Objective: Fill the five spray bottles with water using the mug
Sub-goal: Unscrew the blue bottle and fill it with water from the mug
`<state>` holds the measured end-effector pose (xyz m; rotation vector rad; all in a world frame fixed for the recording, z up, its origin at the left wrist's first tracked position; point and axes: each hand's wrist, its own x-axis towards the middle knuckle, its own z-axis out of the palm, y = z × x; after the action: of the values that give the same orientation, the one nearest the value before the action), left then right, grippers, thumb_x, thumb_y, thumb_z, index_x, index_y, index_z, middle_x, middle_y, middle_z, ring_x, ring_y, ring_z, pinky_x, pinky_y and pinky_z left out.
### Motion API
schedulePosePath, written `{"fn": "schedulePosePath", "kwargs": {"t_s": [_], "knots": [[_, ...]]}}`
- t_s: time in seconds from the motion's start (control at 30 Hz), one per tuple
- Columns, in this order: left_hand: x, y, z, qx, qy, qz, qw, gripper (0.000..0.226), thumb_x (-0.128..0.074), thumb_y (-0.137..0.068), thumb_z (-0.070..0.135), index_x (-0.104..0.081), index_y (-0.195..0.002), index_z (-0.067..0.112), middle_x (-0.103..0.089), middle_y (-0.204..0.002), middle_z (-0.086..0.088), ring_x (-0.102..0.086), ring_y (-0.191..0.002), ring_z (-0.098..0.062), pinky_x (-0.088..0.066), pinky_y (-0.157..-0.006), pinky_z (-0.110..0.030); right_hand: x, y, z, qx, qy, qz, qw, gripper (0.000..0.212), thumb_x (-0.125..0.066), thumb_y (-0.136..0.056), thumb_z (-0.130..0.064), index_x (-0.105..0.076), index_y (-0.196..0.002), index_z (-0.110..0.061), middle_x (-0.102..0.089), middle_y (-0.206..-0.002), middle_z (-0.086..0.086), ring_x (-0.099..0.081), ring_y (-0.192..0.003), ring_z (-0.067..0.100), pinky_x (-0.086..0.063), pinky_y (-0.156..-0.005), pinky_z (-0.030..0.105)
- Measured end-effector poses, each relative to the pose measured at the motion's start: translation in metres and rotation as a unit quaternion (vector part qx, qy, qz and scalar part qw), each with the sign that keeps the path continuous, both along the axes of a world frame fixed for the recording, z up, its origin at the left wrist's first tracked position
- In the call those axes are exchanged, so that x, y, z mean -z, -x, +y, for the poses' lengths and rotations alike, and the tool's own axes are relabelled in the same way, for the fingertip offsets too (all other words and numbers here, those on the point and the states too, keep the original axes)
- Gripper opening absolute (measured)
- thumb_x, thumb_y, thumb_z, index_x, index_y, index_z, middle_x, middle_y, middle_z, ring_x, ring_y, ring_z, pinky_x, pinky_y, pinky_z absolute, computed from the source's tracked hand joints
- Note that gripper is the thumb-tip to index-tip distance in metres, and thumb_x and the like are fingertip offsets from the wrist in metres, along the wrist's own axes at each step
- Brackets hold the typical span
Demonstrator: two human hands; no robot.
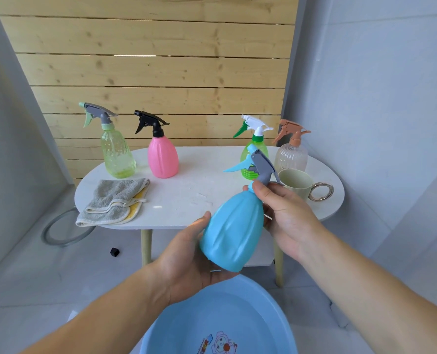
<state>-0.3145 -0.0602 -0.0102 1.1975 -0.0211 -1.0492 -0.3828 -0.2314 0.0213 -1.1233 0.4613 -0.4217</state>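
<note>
A blue spray bottle with a grey and blue trigger head tilts in the air above a basin. My left hand grips its base from below. My right hand holds its neck just under the trigger head. On the white table stand a pale green bottle, a pink bottle, a bright green bottle and a clear ribbed bottle. A cream mug with a ring handle stands behind my right hand.
A blue basin holding water sits on the floor under the bottle. A folded grey and yellow cloth lies on the table's left front. A grey ring and a small black piece lie on the floor.
</note>
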Motion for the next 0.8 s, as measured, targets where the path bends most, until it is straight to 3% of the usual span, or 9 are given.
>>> {"fn": "schedulePosePath", "kwargs": {"t_s": [0.07, 0.2, 0.3, 0.4, 0.53, 0.63, 0.8], "knots": [[0.004, 0.001, -0.004, -0.022, -0.019, -0.017, 0.999, 0.052, -0.041, -0.107, 0.053, -0.068, -0.133, 0.016, -0.076, -0.121, -0.013, -0.073, -0.104, -0.033, -0.061, -0.082, -0.046, 0.001, -0.001, 0.001, 0.003, 0.015, 0.006, 1.0, 0.012, -0.073, -0.085, -0.024, -0.073, -0.095, -0.017, -0.076, -0.11, 0.006, -0.066, -0.093, 0.017, -0.048, -0.083, 0.031], [0.006, 0.001, -0.004, -0.027, -0.038, -0.058, 0.997, 0.053, -0.044, -0.104, 0.059, -0.071, -0.126, 0.018, -0.077, -0.121, -0.012, -0.073, -0.114, -0.034, -0.061, -0.091, -0.053, 0.002, -0.005, 0.0, 0.011, 0.024, 0.011, 1.0, 0.011, -0.074, -0.085, -0.023, -0.075, -0.093, -0.016, -0.074, -0.112, 0.011, -0.065, -0.092, 0.018, -0.047, -0.088, 0.035], [0.004, -0.001, 0.001, 0.042, -0.016, -0.1, 0.994, 0.066, -0.075, -0.082, 0.066, -0.07, -0.126, 0.018, -0.074, -0.127, -0.012, -0.071, -0.118, -0.033, -0.059, -0.095, -0.049, 0.004, -0.006, -0.001, 0.017, 0.033, 0.015, 0.999, 0.014, -0.076, -0.084, -0.024, -0.075, -0.094, -0.015, -0.071, -0.115, 0.014, -0.064, -0.091, 0.018, -0.048, -0.088, 0.037], [0.005, 0.003, 0.001, 0.08, -0.033, -0.165, 0.982, 0.089, -0.092, -0.053, 0.052, -0.061, -0.13, 0.018, -0.076, -0.121, -0.009, -0.076, -0.108, -0.029, -0.063, -0.086, -0.04, 0.007, -0.009, 0.001, 0.009, 0.052, 0.027, 0.998, 0.022, -0.077, -0.082, -0.026, -0.074, -0.1, -0.013, -0.073, -0.113, 0.01, -0.066, -0.093, 0.018, -0.05, -0.089, 0.041], [0.005, 0.001, 0.006, 0.101, -0.062, -0.195, 0.974, 0.077, -0.092, -0.062, 0.045, -0.061, -0.129, 0.023, -0.079, -0.114, -0.003, -0.077, -0.105, -0.025, -0.062, -0.095, -0.044, -0.003, -0.014, -0.006, 0.034, 0.054, 0.018, 0.998, 0.022, -0.076, -0.083, -0.022, -0.069, -0.103, -0.015, -0.074, -0.101, 0.002, -0.062, -0.086, 0.014, -0.043, -0.073, 0.03], [0.008, -0.007, 0.014, 0.09, -0.086, -0.202, 0.971, 0.071, -0.089, -0.065, 0.045, -0.064, -0.128, 0.024, -0.08, -0.111, 0.0, -0.077, -0.105, -0.022, -0.061, -0.097, -0.045, -0.017, -0.019, -0.021, 0.08, 0.034, -0.018, 0.996, 0.018, -0.068, -0.09, -0.021, -0.059, -0.105, -0.026, -0.076, -0.105, 0.001, -0.059, -0.08, 0.009, -0.038, -0.067, 0.026], [0.015, -0.018, 0.027, 0.052, -0.13, -0.192, 0.971, 0.079, -0.092, -0.06, 0.053, -0.064, -0.128, 0.024, -0.079, -0.113, -0.002, -0.077, -0.104, -0.021, -0.06, -0.099, -0.048, -0.019, -0.036, -0.034, 0.114, -0.082, -0.073, 0.987, 0.013, -0.07, -0.09, -0.016, -0.063, -0.101, -0.021, -0.067, -0.105, 0.01, -0.054, -0.071, 0.008, -0.045, -0.063, 0.016]]}}
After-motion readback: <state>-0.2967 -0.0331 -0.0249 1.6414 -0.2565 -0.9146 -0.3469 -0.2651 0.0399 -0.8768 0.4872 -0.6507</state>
